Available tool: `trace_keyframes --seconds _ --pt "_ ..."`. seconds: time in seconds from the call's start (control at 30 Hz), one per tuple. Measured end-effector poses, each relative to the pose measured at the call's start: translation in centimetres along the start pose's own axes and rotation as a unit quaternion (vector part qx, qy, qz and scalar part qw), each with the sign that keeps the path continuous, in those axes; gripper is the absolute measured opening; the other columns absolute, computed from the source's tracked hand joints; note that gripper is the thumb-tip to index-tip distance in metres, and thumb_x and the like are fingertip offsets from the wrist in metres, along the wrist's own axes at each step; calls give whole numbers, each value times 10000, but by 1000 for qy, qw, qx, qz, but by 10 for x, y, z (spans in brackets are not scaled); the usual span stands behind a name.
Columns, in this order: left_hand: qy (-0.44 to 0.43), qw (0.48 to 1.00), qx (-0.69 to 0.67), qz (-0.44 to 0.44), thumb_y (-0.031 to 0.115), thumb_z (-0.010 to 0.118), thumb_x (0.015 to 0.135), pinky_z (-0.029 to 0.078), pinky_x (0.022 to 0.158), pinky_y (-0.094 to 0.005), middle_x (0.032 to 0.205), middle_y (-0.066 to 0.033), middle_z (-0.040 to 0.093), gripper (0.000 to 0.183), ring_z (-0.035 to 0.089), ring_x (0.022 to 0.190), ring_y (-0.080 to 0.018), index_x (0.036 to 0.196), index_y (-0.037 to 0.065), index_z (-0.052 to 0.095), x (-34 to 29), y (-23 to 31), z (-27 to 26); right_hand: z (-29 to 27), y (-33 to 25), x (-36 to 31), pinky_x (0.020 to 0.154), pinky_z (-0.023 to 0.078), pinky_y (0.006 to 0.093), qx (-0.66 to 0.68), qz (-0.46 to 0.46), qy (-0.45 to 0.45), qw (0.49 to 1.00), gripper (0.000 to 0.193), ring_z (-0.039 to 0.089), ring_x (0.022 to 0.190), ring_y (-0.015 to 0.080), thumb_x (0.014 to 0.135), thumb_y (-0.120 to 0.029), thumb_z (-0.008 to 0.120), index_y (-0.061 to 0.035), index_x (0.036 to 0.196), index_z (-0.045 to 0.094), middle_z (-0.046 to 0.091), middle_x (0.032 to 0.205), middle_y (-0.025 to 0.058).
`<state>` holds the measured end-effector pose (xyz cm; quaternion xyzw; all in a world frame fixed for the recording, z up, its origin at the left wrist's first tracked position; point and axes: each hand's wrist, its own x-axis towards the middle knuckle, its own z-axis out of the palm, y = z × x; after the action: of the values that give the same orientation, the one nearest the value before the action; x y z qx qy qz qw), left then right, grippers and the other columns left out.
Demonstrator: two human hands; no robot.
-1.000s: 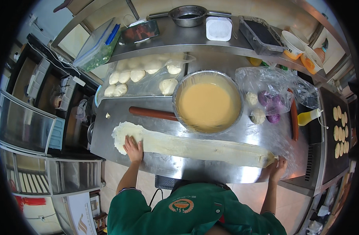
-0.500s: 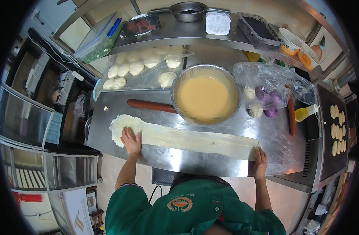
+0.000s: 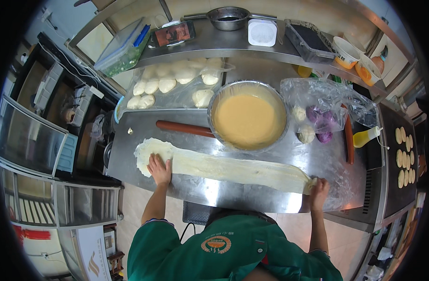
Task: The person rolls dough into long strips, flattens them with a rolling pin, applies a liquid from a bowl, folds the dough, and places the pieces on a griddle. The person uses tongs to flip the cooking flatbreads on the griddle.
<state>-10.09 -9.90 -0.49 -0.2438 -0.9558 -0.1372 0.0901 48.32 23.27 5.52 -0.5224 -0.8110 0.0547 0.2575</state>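
Observation:
A long, thin sheet of dough [image 3: 233, 169] lies stretched across the steel table, wide and ragged at its left end. On that left end my left hand [image 3: 159, 169] rests flat, fingers spread. At the sheet's right end my right hand [image 3: 319, 191] grips the gathered edge of the dough, its fingers closed. Behind the sheet stands a large metal bowl [image 3: 210, 114] of pale yellow batter [image 3: 246, 119]. A brown rolling pin [image 3: 184, 128] lies to the bowl's left, its right end against the bowl.
Dough balls [image 3: 167, 85] sit under plastic on a tray at the back left. White and purple balls [image 3: 324, 137] lie by a plastic bag [image 3: 312, 96]. Farther right are another rolling pin [image 3: 349, 140], an oil bottle [image 3: 366, 136] and a griddle [image 3: 392, 164] with several dough pieces.
My right hand has moved slightly right and closed on the dough's right end, which is now bunched and pulled outward. My left hand stays flat on the other end.

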Motion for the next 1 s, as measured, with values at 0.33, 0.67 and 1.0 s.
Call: trace_keyframes --seconds 0.33,0.67,1.0 --pt "3 1000 4 -8 510 581 946 149 1228 -566 1608 -182 313 757 251 1508 -341 1504 36 389 -1 0 0 23 -47 -4 1170 335 557 200 -221 -230 926 713 442 1372 428 768 -163 807 -48 1409 516 493 1443 221" --pt "-18 1000 -6 -17 488 592 942 136 1234 -552 1602 -182 324 752 249 1509 -337 1499 25 391 0 3 -5 34 -51 43 635 469 426 137 -261 -59 954 247 592 694 319 790 -162 769 -70 705 558 572 704 112" --pt "-40 997 -54 22 466 588 943 126 1220 -590 1594 -207 309 736 245 1500 -371 1482 13 373 3 0 -11 49 -77 -6 1212 222 583 61 -10 -47 997 718 412 1361 462 808 -169 777 -10 1431 457 440 1484 242"
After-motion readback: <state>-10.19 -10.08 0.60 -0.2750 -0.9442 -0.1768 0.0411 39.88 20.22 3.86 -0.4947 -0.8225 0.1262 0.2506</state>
